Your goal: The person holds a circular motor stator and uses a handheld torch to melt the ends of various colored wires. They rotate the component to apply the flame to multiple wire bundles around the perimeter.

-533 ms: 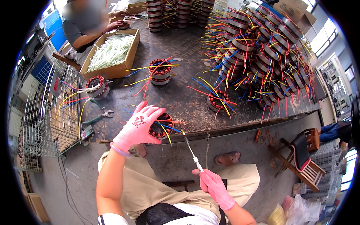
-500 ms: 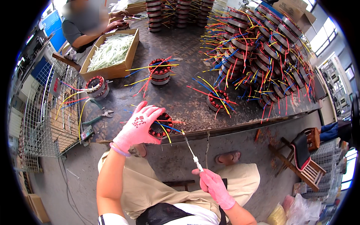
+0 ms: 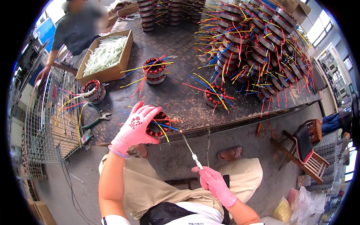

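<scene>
My left hand point(image 3: 135, 124), in a pink glove, grips a motor stator point(image 3: 154, 129) with red windings at the table's front edge. Its red, blue and yellow lead wires stick out to the right. My right hand point(image 3: 215, 183), also gloved in pink, is closed round the handle of a slim rod-shaped tool point(image 3: 190, 150) with a white collar and a thin metal stem. A small bright spot shows at the tool's tip, right by the end of the blue lead; whether they touch I cannot tell.
Two single stators point(image 3: 215, 96) point(image 3: 94, 91) and a short stack point(image 3: 154, 71) stand on the table. Many more are piled point(image 3: 258, 56) at the right. Green-handled pliers point(image 3: 99, 117) lie left, near a carton point(image 3: 123, 67) of white sleeves and a wire basket point(image 3: 41, 123). A co-worker point(image 3: 77, 32) is beyond.
The co-worker has shifted and now reaches one arm down toward the wire basket. My hands keep their holds; the rod tool's tip stays by the lead ends. The view has moved slightly.
</scene>
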`<state>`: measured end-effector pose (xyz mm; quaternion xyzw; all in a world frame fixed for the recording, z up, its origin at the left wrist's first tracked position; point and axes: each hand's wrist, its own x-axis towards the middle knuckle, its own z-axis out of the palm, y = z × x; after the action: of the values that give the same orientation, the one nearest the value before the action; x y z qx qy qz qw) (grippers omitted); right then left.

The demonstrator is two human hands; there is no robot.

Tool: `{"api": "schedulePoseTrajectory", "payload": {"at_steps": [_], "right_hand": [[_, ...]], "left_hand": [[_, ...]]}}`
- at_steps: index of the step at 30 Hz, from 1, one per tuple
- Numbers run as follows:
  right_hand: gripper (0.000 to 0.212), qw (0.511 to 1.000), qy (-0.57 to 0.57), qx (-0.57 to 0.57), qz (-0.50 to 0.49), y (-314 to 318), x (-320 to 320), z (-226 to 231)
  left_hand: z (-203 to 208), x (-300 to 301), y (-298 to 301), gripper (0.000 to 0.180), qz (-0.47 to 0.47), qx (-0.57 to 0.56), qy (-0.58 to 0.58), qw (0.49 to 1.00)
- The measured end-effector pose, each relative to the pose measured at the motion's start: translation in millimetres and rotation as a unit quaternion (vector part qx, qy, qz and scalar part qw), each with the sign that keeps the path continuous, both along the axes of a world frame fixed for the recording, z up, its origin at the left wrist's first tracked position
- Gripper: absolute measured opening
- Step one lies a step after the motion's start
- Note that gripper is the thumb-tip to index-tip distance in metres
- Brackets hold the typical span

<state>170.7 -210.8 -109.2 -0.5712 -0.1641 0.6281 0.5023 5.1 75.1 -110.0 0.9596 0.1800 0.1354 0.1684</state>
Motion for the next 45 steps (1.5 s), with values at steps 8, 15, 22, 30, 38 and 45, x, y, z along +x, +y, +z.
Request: {"api": "schedulePoseTrajectory", "payload": {"at_steps": [8, 15, 22, 30, 38, 45], "right_hand": [[0.033, 1.0, -0.014, -0.01, 0.0, -1.9, 0.8, -8.2], [0.034, 0.999, -0.042, -0.007, 0.024, 0.6, 0.2, -5.8], [0.035, 1.0, -0.019, -0.02, 0.012, -1.0, 1.3, -11.7], [0.035, 0.999, -0.027, -0.022, 0.011, -3.3, 1.3, -16.6], [0.035, 0.998, -0.051, -0.029, 0.027, -1.1, 1.2, -15.5], [0.034, 0.999, -0.044, -0.013, 0.023, -2.0, 0.2, -19.3]], "left_hand": [[-1.9, 1.5, 0.4, 0.099, 0.004, -0.002, 0.002, 1.0], [-2.3, 1.7, -0.4, 0.1, 0.004, 0.002, 0.001, 1.0], [-2.8, 2.4, 0.0, 0.1, 0.002, -0.005, 0.0, 1.0], [-3.7, 2.6, 0.4, 0.101, 0.003, -0.003, 0.001, 1.0], [-2.8, 3.5, 0.1, 0.101, 0.004, 0.0, 0.005, 1.0], [-1.7, 3.4, -0.6, 0.101, 0.002, 0.0, 0.004, 1.0]]}}
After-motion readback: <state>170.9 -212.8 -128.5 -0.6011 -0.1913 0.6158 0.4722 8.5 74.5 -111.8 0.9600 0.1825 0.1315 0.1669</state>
